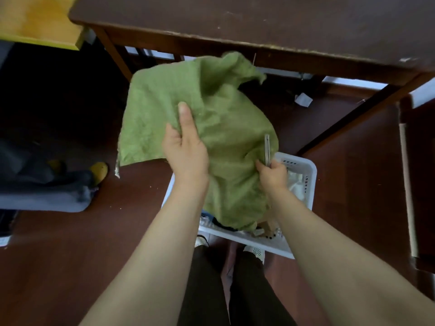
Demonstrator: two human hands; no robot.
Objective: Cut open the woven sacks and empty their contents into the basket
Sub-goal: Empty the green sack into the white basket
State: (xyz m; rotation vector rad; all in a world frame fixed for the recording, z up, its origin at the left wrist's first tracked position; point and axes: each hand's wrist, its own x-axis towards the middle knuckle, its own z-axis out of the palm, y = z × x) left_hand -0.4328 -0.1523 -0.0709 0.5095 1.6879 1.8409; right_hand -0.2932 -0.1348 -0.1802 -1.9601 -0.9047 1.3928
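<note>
Two bare hands hold one crumpled green woven sack (211, 128) above a white plastic basket (303, 170) that stands on the dark red-brown floor (70, 243). The left hand (186, 149) pinches a fold of the sack near its middle: the thumb lies straight along the front of the cloth and the fingers are tucked behind it. The right hand (273, 176), at about 4 o'clock from the left, is curled tightly round the handle of a slim metal cutter (267, 149), whose narrow blade points up toward 12 o'clock and lies against the sack. Whether this hand also grips the cloth cannot be told.

The sack hangs slack, its loose top corner flopping toward 1 o'clock and its lower end drooping into the basket. Most of the basket is hidden beneath it; the rim shows at 3 o'clock and 6 o'clock. Inside lie pale wrapped items (295, 184) on the 3 o'clock side and dark ones (221, 225) at 6 o'clock. The weave is blurred, so any print on it cannot be read.

At 12 o'clock stands a dark wooden table (259, 20), with a white scrap (303, 100) on the floor under it. At 9 o'clock lie grey clothes (47, 196) and a yellow shoe (100, 169).
</note>
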